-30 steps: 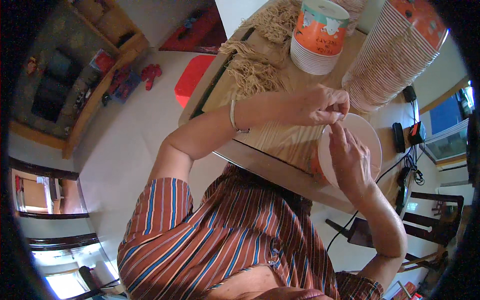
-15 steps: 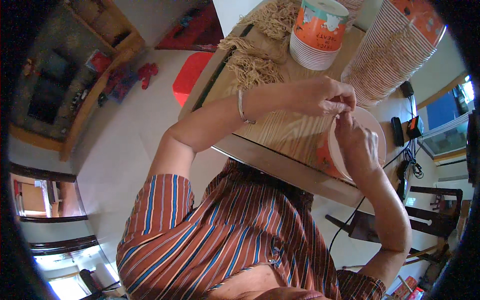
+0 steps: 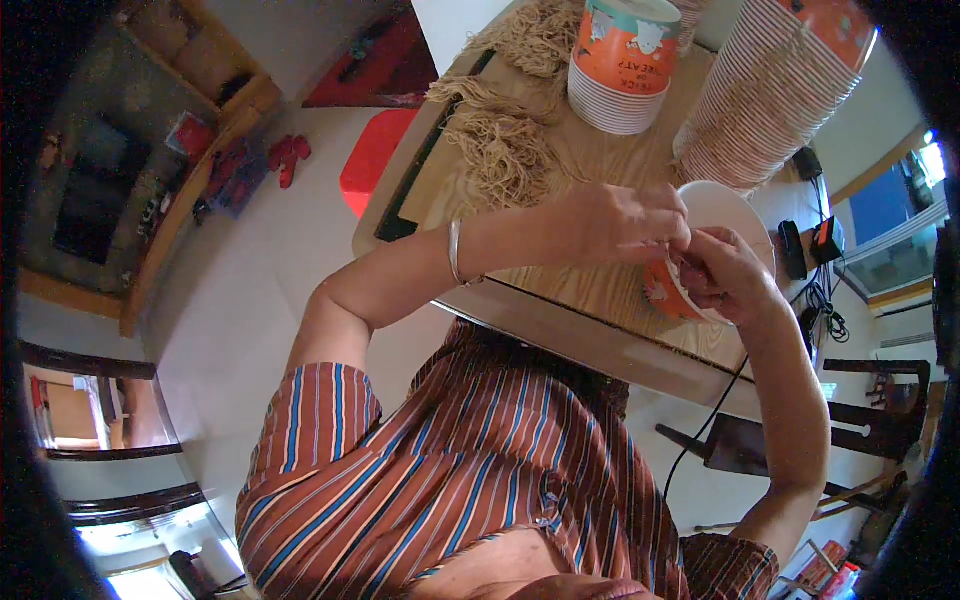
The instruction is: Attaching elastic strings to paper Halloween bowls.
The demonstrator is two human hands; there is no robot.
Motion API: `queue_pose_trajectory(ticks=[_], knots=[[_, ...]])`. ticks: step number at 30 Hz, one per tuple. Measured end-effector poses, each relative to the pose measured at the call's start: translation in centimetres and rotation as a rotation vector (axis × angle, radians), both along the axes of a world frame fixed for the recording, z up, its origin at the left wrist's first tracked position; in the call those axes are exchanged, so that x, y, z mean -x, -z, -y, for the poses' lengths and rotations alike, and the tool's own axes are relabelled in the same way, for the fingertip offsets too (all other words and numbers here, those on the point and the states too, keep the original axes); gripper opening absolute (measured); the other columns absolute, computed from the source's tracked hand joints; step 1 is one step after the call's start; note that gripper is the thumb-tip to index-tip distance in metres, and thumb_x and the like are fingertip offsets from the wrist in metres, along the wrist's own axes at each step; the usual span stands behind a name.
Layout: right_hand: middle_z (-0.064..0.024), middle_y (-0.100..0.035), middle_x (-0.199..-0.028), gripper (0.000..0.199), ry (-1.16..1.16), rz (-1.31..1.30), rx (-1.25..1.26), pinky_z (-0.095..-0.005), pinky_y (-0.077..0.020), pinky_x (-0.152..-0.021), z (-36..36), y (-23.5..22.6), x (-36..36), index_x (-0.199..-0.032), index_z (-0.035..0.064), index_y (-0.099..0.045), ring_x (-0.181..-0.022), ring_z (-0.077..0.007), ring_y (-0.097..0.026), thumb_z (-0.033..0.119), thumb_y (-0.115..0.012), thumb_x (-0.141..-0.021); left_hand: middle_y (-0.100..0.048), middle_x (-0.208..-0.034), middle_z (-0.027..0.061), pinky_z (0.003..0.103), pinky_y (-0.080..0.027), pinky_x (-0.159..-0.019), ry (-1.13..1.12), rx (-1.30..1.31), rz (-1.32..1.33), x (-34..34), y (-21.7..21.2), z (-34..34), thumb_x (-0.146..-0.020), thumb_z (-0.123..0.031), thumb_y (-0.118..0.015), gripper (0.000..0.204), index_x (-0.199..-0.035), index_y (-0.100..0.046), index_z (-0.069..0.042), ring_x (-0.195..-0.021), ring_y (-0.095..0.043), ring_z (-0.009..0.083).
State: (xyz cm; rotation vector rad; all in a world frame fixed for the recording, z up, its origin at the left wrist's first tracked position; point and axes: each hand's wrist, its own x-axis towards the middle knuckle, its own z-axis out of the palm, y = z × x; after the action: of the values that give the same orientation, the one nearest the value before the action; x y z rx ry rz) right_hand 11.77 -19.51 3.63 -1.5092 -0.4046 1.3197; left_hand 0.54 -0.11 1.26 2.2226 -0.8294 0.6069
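Observation:
An orange paper cup [image 3: 690, 250] with a white inside is held tilted over the near edge of the wooden table [image 3: 560, 290]. My right hand [image 3: 725, 275] grips the cup's rim from below. My left hand [image 3: 625, 220] pinches at the same rim where the two hands meet; what it pinches is too small to tell. A thin bracelet [image 3: 455, 252] circles my left wrist.
Bundles of tan string [image 3: 505, 150] lie on the table's left part. A stack of orange paper cups [image 3: 622, 60] stands at the back, and a long tilted stack [image 3: 775, 90] leans at the right. A red stool [image 3: 375, 160] sits on the floor; a dark chair [image 3: 790, 440] is at the right.
Both hands have shifted slightly right and up with the cup. My right hand moved from lying across the cup's mouth to gripping its lower rim, showing more of the white inside.

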Motion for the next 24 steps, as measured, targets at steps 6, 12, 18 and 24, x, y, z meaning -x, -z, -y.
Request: queue_pose_trajectory(ticks=[6, 12, 18, 24], knots=[[0.0035, -0.043, -0.054, 0.026, 0.018, -0.071, -0.016, -0.0207, -0.0210, -0.032, -0.1, -0.3, 0.3, -0.078, 0.0070, -0.057, -0.038, -0.0045, -0.033, 0.027, -0.052, -0.093, -0.057, -0.095, 0.0088, 0.038, -0.052, -0.077, -0.029, -0.115, 0.373, -0.3, 0.3, 0.7, -0.081, -0.017, -0.063, 0.016, -0.096, -0.059, -0.011, -0.090, -0.060, 0.0288], [0.0023, -0.045, -0.054, 0.026, -0.015, -0.115, -0.014, -0.0210, -0.0215, -0.032, 0.3, 0.0, 0.0, -0.079, 0.0064, -0.058, -0.038, -0.0048, -0.033, 0.026, -0.051, -0.094, -0.059, -0.093, 0.0068, 0.038, -0.052, -0.079, -0.041, -0.326, 0.421, 0.1, -0.7, 1.1, -0.078, -0.012, -0.064, 0.017, -0.094, -0.064, -0.009, -0.088, -0.061, 0.0237], [-0.0001, -0.049, -0.056, 0.025, -0.067, -0.124, -0.052, -0.0207, -0.0224, -0.032, 0.2, 0.1, -0.4, -0.080, 0.0068, -0.058, -0.037, -0.0054, -0.034, 0.024, -0.049, -0.095, -0.059, -0.091, 0.0062, 0.035, -0.052, -0.079, 0.002, -0.476, 0.469, 0.5, -1.9, 1.6, -0.070, -0.010, -0.063, 0.015, -0.084, -0.061, -0.004, -0.087, -0.061, 0.0217], [-0.0002, -0.051, -0.057, 0.024, -0.111, -0.105, -0.085, -0.0198, -0.0234, -0.032, 0.5, 0.7, -0.8, -0.081, 0.0071, -0.058, -0.037, -0.0053, -0.034, 0.025, -0.050, -0.095, -0.059, -0.088, 0.0057, 0.035, -0.052, -0.077, -0.001, -0.495, 0.490, 0.2, -1.8, 1.9, -0.068, -0.009, -0.064, 0.013, -0.078, -0.059, -0.004, -0.087, -0.061, 0.0217]])
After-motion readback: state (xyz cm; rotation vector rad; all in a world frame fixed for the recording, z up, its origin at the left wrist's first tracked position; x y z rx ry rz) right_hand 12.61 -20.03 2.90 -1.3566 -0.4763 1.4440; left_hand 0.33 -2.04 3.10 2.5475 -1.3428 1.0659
